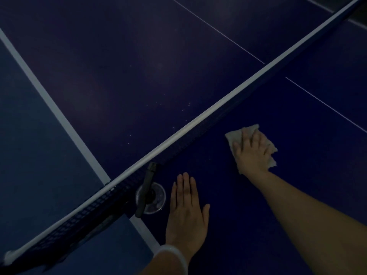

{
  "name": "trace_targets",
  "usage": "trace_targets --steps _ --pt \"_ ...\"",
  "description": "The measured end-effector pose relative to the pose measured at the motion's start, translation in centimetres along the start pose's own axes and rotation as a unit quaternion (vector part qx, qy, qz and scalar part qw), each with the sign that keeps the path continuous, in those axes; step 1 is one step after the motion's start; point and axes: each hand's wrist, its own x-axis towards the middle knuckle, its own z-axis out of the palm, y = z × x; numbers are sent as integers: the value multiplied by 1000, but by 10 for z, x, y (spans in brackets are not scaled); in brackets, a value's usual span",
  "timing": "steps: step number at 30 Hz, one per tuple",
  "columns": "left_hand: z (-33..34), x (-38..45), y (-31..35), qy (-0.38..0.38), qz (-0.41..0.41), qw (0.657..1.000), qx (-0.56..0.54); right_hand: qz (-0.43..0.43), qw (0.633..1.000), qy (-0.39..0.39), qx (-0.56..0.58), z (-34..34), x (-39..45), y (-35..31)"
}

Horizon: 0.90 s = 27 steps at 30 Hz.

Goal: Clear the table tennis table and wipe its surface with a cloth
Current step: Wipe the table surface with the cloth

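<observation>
The dark blue table tennis table [258, 195] fills the view in dim light. My right hand [251, 153] presses flat, fingers spread, on a pale crumpled cloth [234, 133] lying on the table just right of the net. My left hand [186, 211] rests flat on the surface near the table's side edge, fingers straight and together, holding nothing. A white bangle [174, 253] sits on my left wrist.
The net [198, 128] with its white top band runs diagonally from lower left to upper right. Its dark clamp post [146, 191] stands at the table edge over a clear round disc [156, 199]. Small pale specks [158, 108] dot the far half. Blue floor [29, 155] lies left.
</observation>
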Motion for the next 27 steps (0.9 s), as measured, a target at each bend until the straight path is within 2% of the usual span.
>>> trace_targets --steps 1,2,3,5,7,9,11,13,14,15,17,19,21,22,23,24,26,27 --pt "0 0 0 0 -1 1000 -1 38 999 -2 -7 -1 0 -11" --pt "0 -1 0 0 -1 1000 0 31 999 -7 -18 1 -4 -25" --pt "1 -1 0 1 -2 1000 1 -9 998 -10 -53 10 -10 -38" --pt "1 -1 1 0 -2 1000 4 -159 983 -15 -92 30 -35 -61" --pt "1 0 1 -2 -5 1000 10 -256 963 -40 -71 36 -53 -64" --pt "1 0 0 -1 -4 1000 14 -277 958 -36 -69 29 -52 -46" --pt "3 -1 0 6 -5 1000 17 -195 977 -20 -89 22 -44 -12" --pt "5 -1 -1 10 -3 1000 10 -28 999 -2 -42 14 -42 16" --pt "5 -1 -1 10 -1 1000 7 40 999 8 -11 11 -45 19" --pt "6 -1 -1 10 -1 1000 5 65 998 6 -19 11 -52 15" --pt "7 -2 -2 12 -2 1000 9 20 999 19 -42 21 -72 -5" --pt "6 -2 -2 12 -1 1000 12 -104 992 20 -62 34 -94 -18" --pt "6 -2 -3 10 4 1000 10 -204 977 -4 -68 37 -111 -7" --pt "6 -2 -3 12 5 1000 8 -221 972 -10 -76 36 -115 8" --pt "6 -2 -3 14 5 1000 4 -208 974 -13 -94 32 -117 28" --pt "5 -2 -3 14 4 1000 2 -156 983 -7 -100 30 -119 51" --pt "5 -1 -2 13 3 1000 3 37 997 28 -62 23 -122 89" --pt "4 -1 -2 12 5 1000 4 135 989 55 -26 19 -126 95"
